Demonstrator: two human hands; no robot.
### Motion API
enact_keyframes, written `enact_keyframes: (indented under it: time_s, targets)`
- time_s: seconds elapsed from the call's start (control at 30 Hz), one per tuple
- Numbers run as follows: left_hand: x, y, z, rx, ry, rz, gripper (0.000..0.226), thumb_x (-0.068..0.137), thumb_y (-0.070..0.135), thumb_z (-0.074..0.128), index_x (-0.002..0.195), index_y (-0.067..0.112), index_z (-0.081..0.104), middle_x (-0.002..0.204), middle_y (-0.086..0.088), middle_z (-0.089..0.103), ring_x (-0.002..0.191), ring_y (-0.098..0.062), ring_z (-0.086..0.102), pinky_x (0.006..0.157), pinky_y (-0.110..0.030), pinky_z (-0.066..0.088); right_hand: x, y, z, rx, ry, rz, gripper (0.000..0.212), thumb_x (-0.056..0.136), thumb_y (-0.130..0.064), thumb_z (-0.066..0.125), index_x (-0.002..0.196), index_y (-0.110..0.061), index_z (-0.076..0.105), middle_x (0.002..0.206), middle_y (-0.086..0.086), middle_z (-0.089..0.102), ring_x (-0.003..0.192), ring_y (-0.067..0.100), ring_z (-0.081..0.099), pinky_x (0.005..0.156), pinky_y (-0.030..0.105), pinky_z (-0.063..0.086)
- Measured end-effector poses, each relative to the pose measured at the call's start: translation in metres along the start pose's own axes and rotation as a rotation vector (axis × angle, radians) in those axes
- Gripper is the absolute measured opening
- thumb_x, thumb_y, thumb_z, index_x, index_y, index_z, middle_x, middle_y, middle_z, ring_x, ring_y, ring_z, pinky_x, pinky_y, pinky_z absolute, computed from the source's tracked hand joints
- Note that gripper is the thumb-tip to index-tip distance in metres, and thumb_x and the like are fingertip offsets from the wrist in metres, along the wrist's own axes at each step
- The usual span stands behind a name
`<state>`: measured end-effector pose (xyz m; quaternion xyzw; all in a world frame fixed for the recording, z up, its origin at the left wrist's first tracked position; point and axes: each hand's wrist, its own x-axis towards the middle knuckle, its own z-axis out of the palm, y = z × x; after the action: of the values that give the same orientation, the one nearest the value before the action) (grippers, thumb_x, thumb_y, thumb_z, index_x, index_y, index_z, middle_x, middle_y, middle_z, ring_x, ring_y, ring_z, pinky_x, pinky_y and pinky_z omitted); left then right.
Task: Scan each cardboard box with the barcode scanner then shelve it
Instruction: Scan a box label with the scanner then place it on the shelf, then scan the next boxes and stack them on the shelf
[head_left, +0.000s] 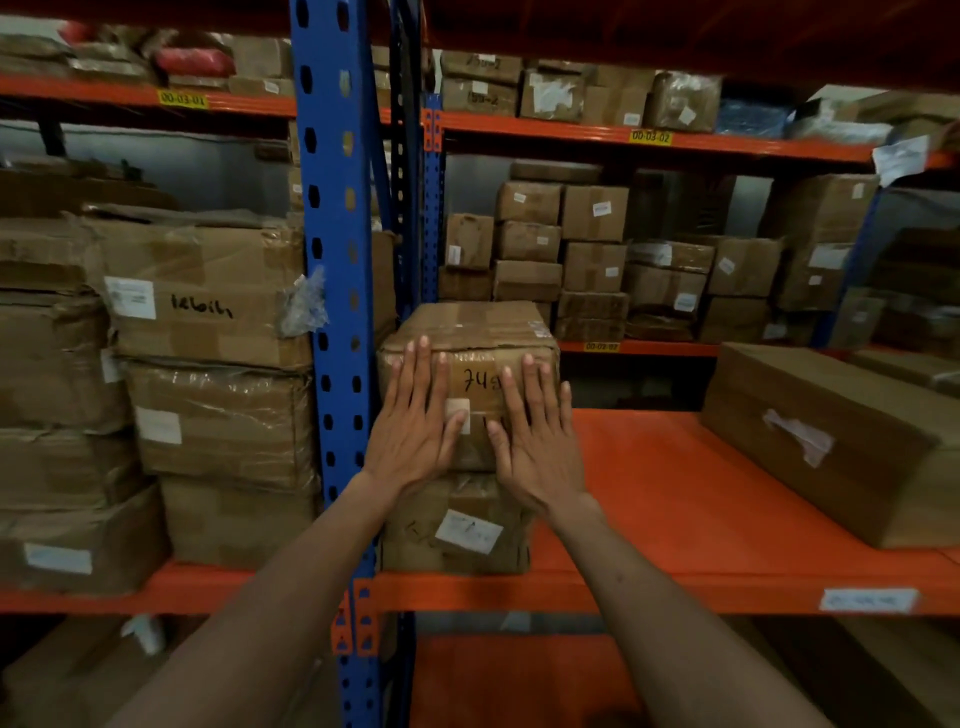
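A taped cardboard box (467, 332) marked "749" sits on top of another cardboard box (457, 525) at the left end of the orange shelf (649, 478). My left hand (415, 421) lies flat against the upper box's front face, fingers straight. My right hand (540, 436) presses flat beside it on the same face. A small white label shows between my two hands. No barcode scanner is in view.
A blue rack upright (337, 312) stands just left of the boxes. A long cardboard box (831, 441) lies at the shelf's right. Stacked taped boxes (208, 364) fill the left bay, and several smaller boxes (597, 260) crowd the rack behind.
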<state>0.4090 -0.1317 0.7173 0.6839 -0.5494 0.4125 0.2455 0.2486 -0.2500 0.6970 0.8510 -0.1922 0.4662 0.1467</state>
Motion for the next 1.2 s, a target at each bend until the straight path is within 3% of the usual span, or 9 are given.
enact_keyframes:
  time_s: [0.13,0.2,0.37,0.53,0.7,0.83,1.03,1.1,1.2]
  targets:
    - [-0.033,0.038,-0.008,-0.010,-0.093,-0.048,0.069,0.102,0.035,0.033,0.153,-0.005,0.008,0.161,-0.027,-0.003,0.150,-0.037,-0.001,0.121,-0.054,0.010,-0.041,0.012,-0.029,0.039,-0.110,0.024,0.071,0.106,-0.035,0.046,0.164,-0.007,0.017,0.173,0.014,0.005,0.160,0.027,0.001,0.128,0.054,0.006]
    - [-0.051,0.065,-0.013,-0.027,-0.154,-0.062,0.065,0.101,0.033,0.033,0.151,-0.007,0.018,0.160,-0.028,0.008,0.150,-0.038,0.007,0.121,-0.053,0.012,-0.069,0.025,-0.049,0.059,-0.171,0.069,0.068,0.106,-0.035,0.047,0.163,-0.005,0.023,0.171,0.015,0.012,0.159,0.028,0.007,0.128,0.051,0.007]
    - [-0.104,0.153,-0.029,-0.181,-0.262,-0.178,0.053,0.097,0.031,0.040,0.123,-0.011,0.057,0.133,-0.030,0.055,0.124,-0.041,0.053,0.109,-0.050,0.039,-0.152,0.067,-0.110,0.104,-0.297,0.119,0.055,0.102,-0.027,0.058,0.147,0.004,0.050,0.153,0.025,0.048,0.144,0.038,0.045,0.123,0.051,0.028]
    - [-0.159,0.263,-0.049,-0.254,-0.350,-0.316,0.055,0.092,0.040,0.044,0.111,-0.009,0.062,0.106,-0.026,0.065,0.100,-0.040,0.062,0.090,-0.045,0.051,-0.248,0.113,-0.173,0.183,-0.360,0.270,0.052,0.096,-0.023,0.070,0.135,0.009,0.060,0.132,0.032,0.062,0.119,0.047,0.063,0.105,0.053,0.048]
    - [-0.204,0.364,-0.053,-0.362,-0.505,-0.372,0.062,0.089,0.044,0.053,0.125,-0.007,0.055,0.121,-0.027,0.061,0.112,-0.040,0.058,0.098,-0.045,0.047,-0.337,0.150,-0.238,0.201,-0.515,0.362,0.055,0.096,-0.041,0.062,0.137,-0.005,0.059,0.131,0.021,0.063,0.115,0.042,0.063,0.099,0.046,0.048]
    - [-0.247,0.429,-0.038,-0.433,-0.606,-0.353,0.063,0.086,0.050,0.049,0.125,0.001,0.057,0.124,-0.021,0.062,0.115,-0.035,0.057,0.100,-0.040,0.044,-0.398,0.172,-0.266,0.201,-0.648,0.492,0.058,0.097,-0.050,0.058,0.145,-0.018,0.052,0.140,0.011,0.055,0.125,0.035,0.055,0.103,0.042,0.039]
    - [-0.335,0.499,0.001,-0.593,-0.812,-0.373,0.053,0.088,0.032,0.066,0.125,-0.004,0.057,0.123,-0.024,0.061,0.115,-0.037,0.057,0.100,-0.040,0.045,-0.499,0.177,-0.274,0.227,-0.864,0.714,0.064,0.099,-0.054,0.054,0.153,-0.024,0.038,0.155,0.009,0.039,0.130,0.033,0.051,0.104,0.044,0.045]
    - [-0.369,0.513,0.017,-0.627,-0.884,-0.369,0.049,0.087,0.029,0.063,0.120,-0.007,0.059,0.116,-0.026,0.063,0.109,-0.039,0.060,0.096,-0.040,0.047,-0.537,0.174,-0.266,0.236,-0.929,0.761,0.067,0.099,-0.057,0.052,0.156,-0.026,0.032,0.157,0.008,0.037,0.127,0.034,0.054,0.101,0.046,0.046]
    - [-0.424,0.529,0.044,-0.634,-0.983,-0.366,0.051,0.091,0.031,0.057,0.127,-0.005,0.055,0.125,-0.024,0.060,0.118,-0.037,0.056,0.103,-0.039,0.041,-0.601,0.162,-0.250,0.267,-1.019,0.825,0.074,0.098,-0.062,0.052,0.157,-0.027,0.025,0.156,0.008,0.036,0.122,0.034,0.058,0.095,0.044,0.048]
